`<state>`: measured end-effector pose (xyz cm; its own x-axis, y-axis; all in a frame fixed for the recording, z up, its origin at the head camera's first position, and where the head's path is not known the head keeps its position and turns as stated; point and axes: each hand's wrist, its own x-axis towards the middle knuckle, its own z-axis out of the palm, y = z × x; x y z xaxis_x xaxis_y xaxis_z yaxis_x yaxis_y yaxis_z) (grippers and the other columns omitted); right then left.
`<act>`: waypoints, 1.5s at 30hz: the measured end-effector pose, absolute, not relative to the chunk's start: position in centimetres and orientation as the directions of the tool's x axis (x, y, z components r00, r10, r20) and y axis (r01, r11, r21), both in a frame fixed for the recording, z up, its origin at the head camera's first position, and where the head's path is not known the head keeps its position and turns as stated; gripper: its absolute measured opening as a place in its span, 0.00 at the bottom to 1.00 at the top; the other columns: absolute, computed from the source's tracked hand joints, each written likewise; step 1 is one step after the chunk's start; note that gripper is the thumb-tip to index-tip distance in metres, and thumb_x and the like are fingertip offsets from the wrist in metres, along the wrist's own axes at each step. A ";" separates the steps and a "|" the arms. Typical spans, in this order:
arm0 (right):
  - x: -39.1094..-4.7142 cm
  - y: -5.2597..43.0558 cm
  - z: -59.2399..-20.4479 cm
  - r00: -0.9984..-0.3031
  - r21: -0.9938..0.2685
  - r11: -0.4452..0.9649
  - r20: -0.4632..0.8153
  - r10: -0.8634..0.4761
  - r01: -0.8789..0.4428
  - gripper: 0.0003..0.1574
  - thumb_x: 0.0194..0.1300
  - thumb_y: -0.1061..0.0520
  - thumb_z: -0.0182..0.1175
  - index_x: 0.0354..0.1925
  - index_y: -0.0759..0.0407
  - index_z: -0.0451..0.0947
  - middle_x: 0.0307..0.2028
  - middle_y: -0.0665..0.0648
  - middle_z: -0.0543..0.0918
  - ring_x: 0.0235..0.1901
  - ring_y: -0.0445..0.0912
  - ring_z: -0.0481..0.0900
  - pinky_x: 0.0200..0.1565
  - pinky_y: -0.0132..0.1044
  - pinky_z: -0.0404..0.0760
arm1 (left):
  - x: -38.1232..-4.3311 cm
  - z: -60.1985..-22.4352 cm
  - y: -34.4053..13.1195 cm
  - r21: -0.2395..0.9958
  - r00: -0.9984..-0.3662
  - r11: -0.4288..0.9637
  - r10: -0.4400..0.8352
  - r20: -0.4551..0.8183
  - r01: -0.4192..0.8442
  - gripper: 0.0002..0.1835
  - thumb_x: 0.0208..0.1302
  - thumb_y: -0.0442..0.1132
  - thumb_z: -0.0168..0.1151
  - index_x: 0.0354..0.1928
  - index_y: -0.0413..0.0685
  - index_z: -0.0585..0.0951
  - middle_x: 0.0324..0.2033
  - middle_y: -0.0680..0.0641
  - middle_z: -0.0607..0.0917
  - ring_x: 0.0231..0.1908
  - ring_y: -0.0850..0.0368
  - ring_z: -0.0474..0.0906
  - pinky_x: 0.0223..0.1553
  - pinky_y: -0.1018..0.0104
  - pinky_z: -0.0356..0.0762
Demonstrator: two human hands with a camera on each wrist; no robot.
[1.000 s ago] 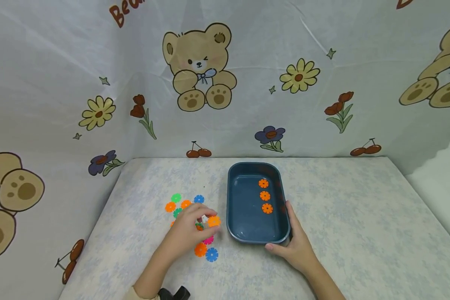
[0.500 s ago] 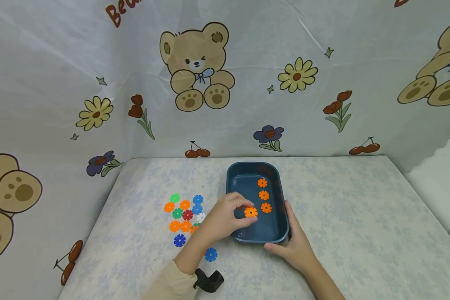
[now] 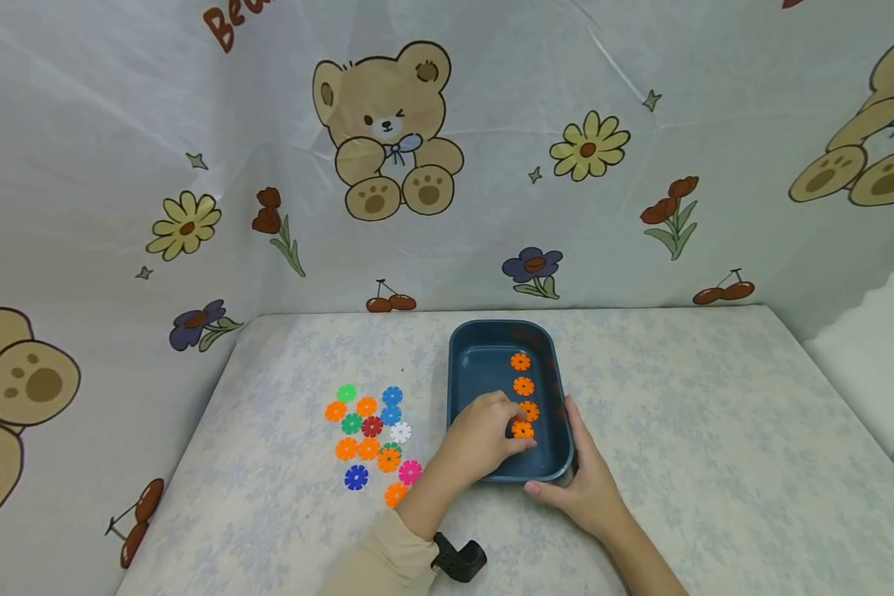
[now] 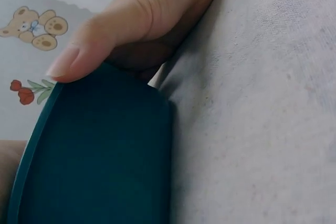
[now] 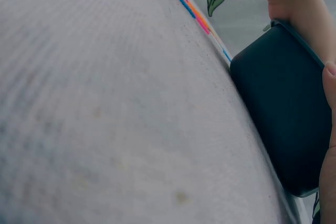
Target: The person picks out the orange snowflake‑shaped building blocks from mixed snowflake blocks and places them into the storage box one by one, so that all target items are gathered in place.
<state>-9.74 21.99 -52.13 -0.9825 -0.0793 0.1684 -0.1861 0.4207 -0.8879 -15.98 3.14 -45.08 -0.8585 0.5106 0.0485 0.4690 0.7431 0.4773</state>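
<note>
My left hand [image 3: 484,434] reaches over the near left rim into a dark blue rectangular box [image 3: 473,364]. Its thumb and index finger pinch an orange notched plastic disc [image 3: 522,430] just above or on the box floor; which of the two I cannot tell. Beyond it, other orange discs [image 3: 524,386] lie in a column along the right side, the nearest partly behind my fingers. My right hand [image 3: 588,492] grips the box's near right corner. In the left wrist view the right thumb [image 4: 73,64] presses on the rim. The right wrist view shows the box's outer wall [image 5: 283,108].
Left of the box, several loose notched discs lie on the pale table [image 3: 678,414], among them a red disc [image 3: 372,426], a white disc [image 3: 400,432] and a pink disc [image 3: 410,473]. A bear-print cloth [image 3: 492,207] hangs behind. A black wrist mount [image 3: 462,559] sits at my left wrist.
My left hand has carried an orange disc from the loose pile rightwards into the box, to the near end of the orange column. The right hand has kept its grip on the corner.
</note>
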 end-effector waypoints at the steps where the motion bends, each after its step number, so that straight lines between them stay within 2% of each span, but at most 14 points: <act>1: -9.7 22.0 -52.1 -0.982 -0.888 0.421 0.169 -0.080 -0.187 0.81 0.46 0.56 0.80 0.80 0.44 0.33 0.79 0.57 0.44 0.76 0.53 0.50 0.63 0.11 0.51 | -16.0 -45.3 3.4 0.457 -0.859 0.754 0.510 0.043 0.471 0.21 0.58 0.56 0.72 0.48 0.53 0.87 0.39 0.55 0.83 0.40 0.61 0.78 0.44 0.70 0.79; 5: -9.8 22.1 -52.1 -0.982 -0.885 0.426 0.171 -0.077 -0.188 0.81 0.46 0.56 0.80 0.80 0.47 0.34 0.79 0.57 0.44 0.76 0.52 0.49 0.63 0.11 0.50 | -16.2 -45.6 4.1 0.415 -0.846 0.763 0.532 0.033 0.496 0.19 0.57 0.56 0.72 0.46 0.55 0.87 0.38 0.56 0.84 0.40 0.61 0.79 0.43 0.70 0.79; 11: -9.8 22.1 -52.2 -0.981 -0.884 0.425 0.173 -0.086 -0.193 0.80 0.46 0.57 0.80 0.80 0.47 0.34 0.79 0.57 0.45 0.76 0.53 0.50 0.63 0.11 0.51 | -16.2 -46.1 4.9 0.362 -0.819 0.764 0.573 0.001 0.534 0.16 0.57 0.56 0.72 0.43 0.58 0.88 0.38 0.58 0.85 0.40 0.62 0.80 0.43 0.70 0.79; 17: -9.8 22.0 -52.2 -0.980 -0.889 0.414 0.178 -0.085 -0.197 0.80 0.46 0.57 0.80 0.80 0.47 0.34 0.79 0.59 0.44 0.76 0.51 0.50 0.63 0.11 0.51 | -16.4 -46.4 5.3 0.325 -0.803 0.761 0.596 -0.007 0.561 0.17 0.56 0.58 0.72 0.43 0.60 0.88 0.38 0.59 0.85 0.40 0.62 0.79 0.42 0.69 0.79; 23: -9.8 22.0 -52.2 -0.979 -0.907 0.369 0.180 -0.093 -0.202 0.79 0.47 0.60 0.79 0.80 0.52 0.34 0.79 0.60 0.44 0.76 0.57 0.49 0.63 0.12 0.52 | -16.4 -46.5 5.5 0.324 -0.801 0.757 0.599 0.005 0.568 0.17 0.55 0.57 0.73 0.43 0.60 0.89 0.41 0.57 0.85 0.41 0.61 0.80 0.42 0.68 0.79; 33: -9.8 22.0 -52.2 -0.979 -0.908 0.367 0.180 -0.092 -0.202 0.80 0.46 0.59 0.79 0.80 0.45 0.34 0.79 0.57 0.44 0.76 0.58 0.49 0.64 0.12 0.51 | -16.9 -46.8 5.7 0.355 -0.791 0.739 0.612 -0.002 0.572 0.15 0.57 0.53 0.73 0.44 0.58 0.89 0.39 0.57 0.86 0.41 0.62 0.80 0.43 0.70 0.79; 39: -9.8 22.0 -52.2 -0.979 -0.905 0.374 0.180 -0.092 -0.201 0.80 0.47 0.59 0.79 0.80 0.41 0.34 0.79 0.59 0.44 0.77 0.47 0.47 0.64 0.12 0.51 | -17.3 -46.9 5.8 0.363 -0.796 0.742 0.606 -0.005 0.563 0.15 0.58 0.52 0.72 0.45 0.57 0.89 0.39 0.56 0.86 0.40 0.62 0.79 0.43 0.72 0.78; 45: -9.8 22.0 -52.3 -0.978 -0.899 0.385 0.189 -0.086 -0.208 0.80 0.46 0.59 0.80 0.80 0.45 0.35 0.79 0.58 0.44 0.76 0.38 0.46 0.64 0.12 0.50 | -17.6 -47.0 6.1 0.357 -0.811 0.758 0.585 -0.004 0.545 0.15 0.58 0.51 0.72 0.46 0.56 0.89 0.42 0.56 0.88 0.43 0.61 0.80 0.46 0.70 0.79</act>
